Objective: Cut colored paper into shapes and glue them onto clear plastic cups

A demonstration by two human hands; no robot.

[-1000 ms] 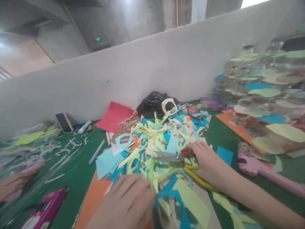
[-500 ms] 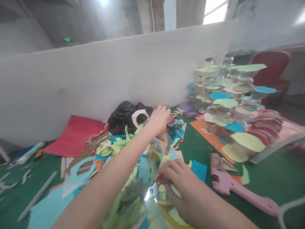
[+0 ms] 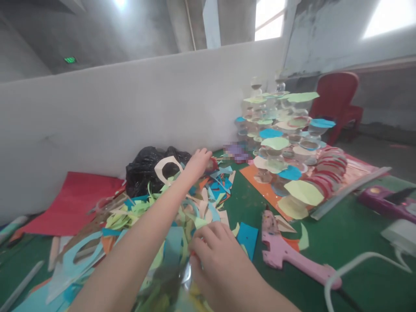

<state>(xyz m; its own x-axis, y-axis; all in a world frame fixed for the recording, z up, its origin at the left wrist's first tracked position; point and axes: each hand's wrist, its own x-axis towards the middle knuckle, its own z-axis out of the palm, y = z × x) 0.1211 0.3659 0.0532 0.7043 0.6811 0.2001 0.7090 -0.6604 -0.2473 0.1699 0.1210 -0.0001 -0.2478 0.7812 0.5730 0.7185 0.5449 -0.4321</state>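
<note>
My left hand (image 3: 199, 164) reaches far across the paper scraps (image 3: 175, 208), its fingers bent downward beside a red object (image 3: 212, 164) mostly covered by the hand. What lies under those fingers is hidden. Closer in, my right hand (image 3: 216, 251) is curled around the handle of a pair of scissors (image 3: 186, 277). Only a shiny metal part and a bit of red handle show; the blades blur into the scraps. A cream paper ring (image 3: 168, 169) stands near my left forearm, and a light blue paper ring (image 3: 81, 253) lies further left.
A black plastic bag (image 3: 143, 169) and red sheet (image 3: 74, 201) lie by the white partition (image 3: 146, 108). To the right are stacked clear cups with paper discs (image 3: 274, 143), a pink glue gun (image 3: 292, 255), a white cable (image 3: 351, 264) and a purple tool (image 3: 383, 203).
The view has turned right, so everything sits further left and the purple tool shows more. My left hand stays by the red object; my right hand now covers more of the scissors.
</note>
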